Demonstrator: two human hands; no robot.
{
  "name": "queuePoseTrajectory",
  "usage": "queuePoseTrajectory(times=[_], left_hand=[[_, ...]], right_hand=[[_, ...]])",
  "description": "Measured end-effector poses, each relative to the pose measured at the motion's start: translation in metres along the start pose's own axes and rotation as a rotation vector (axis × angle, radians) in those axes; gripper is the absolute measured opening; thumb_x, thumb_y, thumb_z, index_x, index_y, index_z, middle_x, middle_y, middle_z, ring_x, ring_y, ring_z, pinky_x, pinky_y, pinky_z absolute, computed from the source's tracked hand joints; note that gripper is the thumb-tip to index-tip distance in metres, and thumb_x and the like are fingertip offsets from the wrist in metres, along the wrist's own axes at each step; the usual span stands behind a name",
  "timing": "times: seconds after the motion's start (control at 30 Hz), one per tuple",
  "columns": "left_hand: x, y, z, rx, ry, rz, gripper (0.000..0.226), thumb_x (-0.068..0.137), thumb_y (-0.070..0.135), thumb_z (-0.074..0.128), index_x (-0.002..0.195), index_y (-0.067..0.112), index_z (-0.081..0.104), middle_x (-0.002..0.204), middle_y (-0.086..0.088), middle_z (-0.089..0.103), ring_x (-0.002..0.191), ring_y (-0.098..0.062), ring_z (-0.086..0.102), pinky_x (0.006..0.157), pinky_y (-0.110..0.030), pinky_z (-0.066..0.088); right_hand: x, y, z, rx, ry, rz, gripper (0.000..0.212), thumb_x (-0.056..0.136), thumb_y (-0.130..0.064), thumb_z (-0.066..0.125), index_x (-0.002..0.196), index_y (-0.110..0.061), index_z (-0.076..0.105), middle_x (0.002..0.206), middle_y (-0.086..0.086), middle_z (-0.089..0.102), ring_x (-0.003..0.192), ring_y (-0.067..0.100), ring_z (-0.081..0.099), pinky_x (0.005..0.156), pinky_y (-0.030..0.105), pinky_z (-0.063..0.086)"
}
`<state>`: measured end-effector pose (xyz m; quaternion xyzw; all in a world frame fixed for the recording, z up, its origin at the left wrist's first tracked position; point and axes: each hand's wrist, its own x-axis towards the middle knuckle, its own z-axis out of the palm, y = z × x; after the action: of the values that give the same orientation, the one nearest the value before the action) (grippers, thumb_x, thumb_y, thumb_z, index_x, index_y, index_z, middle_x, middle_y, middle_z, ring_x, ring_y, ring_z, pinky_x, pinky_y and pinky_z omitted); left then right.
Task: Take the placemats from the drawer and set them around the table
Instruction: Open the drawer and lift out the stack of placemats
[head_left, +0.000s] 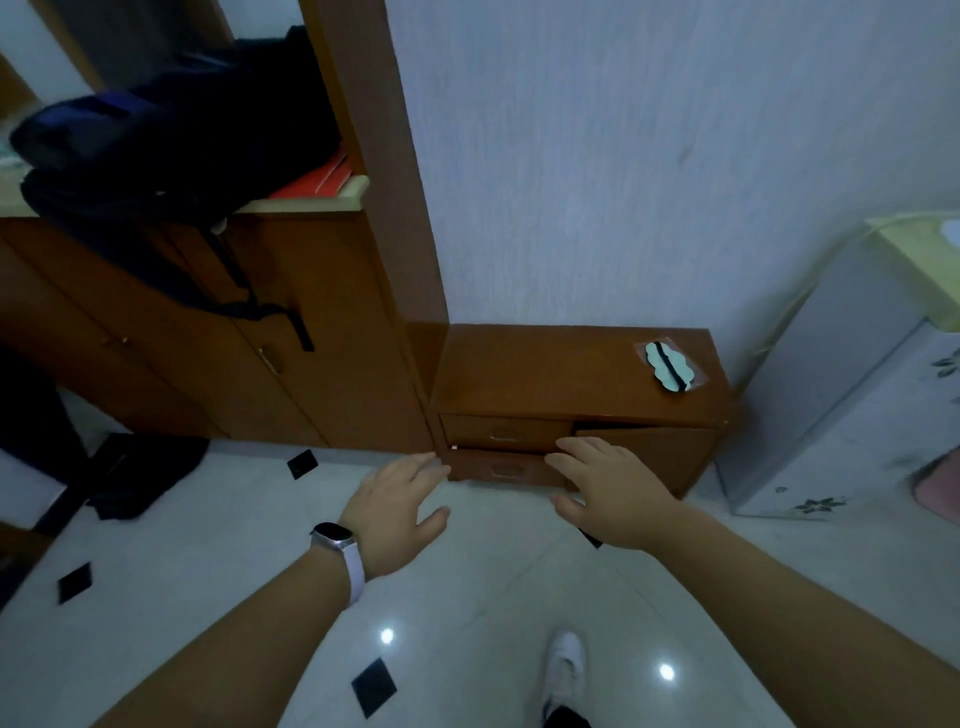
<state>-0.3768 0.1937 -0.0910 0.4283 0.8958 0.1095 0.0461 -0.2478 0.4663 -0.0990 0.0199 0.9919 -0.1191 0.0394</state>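
A cabinet (571, 374) stands against the far wall (623, 156), with two drawers (504, 431) stacked in its left half and a packet (671, 365) on its top at the right. Left of it is a tall unit (291, 322) with a bag (171, 140) on its ledge (311, 200); right of it stands a fridge (852, 405).

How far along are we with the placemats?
Done: nothing, no placemats show. In hand: left hand and right hand, open and empty, reach toward the drawers of the low cabinet. Left: fetch the mats and set them; no table in view.
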Motion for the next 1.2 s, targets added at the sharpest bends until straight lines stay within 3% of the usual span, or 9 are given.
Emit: queuePoseTrajectory(times=[0.13, 0.37, 0.73, 0.93, 1.2], left_hand=[[0.059, -0.013, 0.011, 0.016, -0.073, -0.038, 0.054, 0.09, 0.044, 0.053, 0.138, 0.018, 0.051, 0.144, -0.008, 0.048, 0.129, -0.026, 0.046, 0.104, -0.043, 0.039], [0.12, -0.022, 0.021, 0.019, -0.108, -0.069, 0.056, 0.093, 0.045, 0.051, 0.144, 0.023, 0.043, 0.152, -0.003, 0.038, 0.138, -0.022, 0.034, 0.108, -0.039, 0.03], [0.186, -0.076, 0.072, -0.034, -0.217, -0.041, 0.059, 0.089, 0.048, 0.046, 0.141, 0.02, 0.046, 0.147, -0.005, 0.044, 0.132, -0.024, 0.041, 0.108, -0.042, 0.034], [0.231, -0.118, 0.152, -0.046, -0.218, -0.041, 0.058, 0.091, 0.046, 0.05, 0.143, 0.02, 0.044, 0.149, -0.003, 0.042, 0.135, -0.023, 0.037, 0.107, -0.046, 0.035], [0.291, -0.185, 0.296, 0.018, -0.143, 0.029, 0.053, 0.092, 0.042, 0.052, 0.14, 0.02, 0.048, 0.147, -0.008, 0.044, 0.133, -0.029, 0.039, 0.105, -0.047, 0.033]], right_hand=[[0.046, 0.039, -0.001, 0.012, -0.01, -0.043, 0.056, 0.094, -0.053, 0.043, 0.141, -0.022, 0.048, 0.149, 0.001, 0.044, 0.135, 0.021, 0.039, 0.104, 0.039, 0.04], [0.096, 0.076, 0.004, 0.065, -0.031, -0.024, 0.056, 0.092, -0.052, 0.046, 0.138, -0.02, 0.051, 0.145, 0.002, 0.047, 0.133, 0.021, 0.041, 0.103, 0.04, 0.04], [0.146, 0.083, 0.039, 0.092, -0.107, 0.067, 0.055, 0.094, -0.049, 0.047, 0.141, -0.021, 0.046, 0.147, -0.001, 0.043, 0.134, 0.02, 0.037, 0.104, 0.039, 0.036], [0.194, 0.102, 0.111, 0.097, -0.129, 0.081, 0.055, 0.095, -0.049, 0.047, 0.142, -0.019, 0.046, 0.147, 0.001, 0.044, 0.133, 0.021, 0.038, 0.104, 0.041, 0.037], [0.269, 0.151, 0.263, 0.087, -0.132, 0.096, 0.056, 0.095, -0.047, 0.048, 0.144, -0.018, 0.043, 0.15, 0.003, 0.04, 0.135, 0.024, 0.037, 0.103, 0.042, 0.04]])
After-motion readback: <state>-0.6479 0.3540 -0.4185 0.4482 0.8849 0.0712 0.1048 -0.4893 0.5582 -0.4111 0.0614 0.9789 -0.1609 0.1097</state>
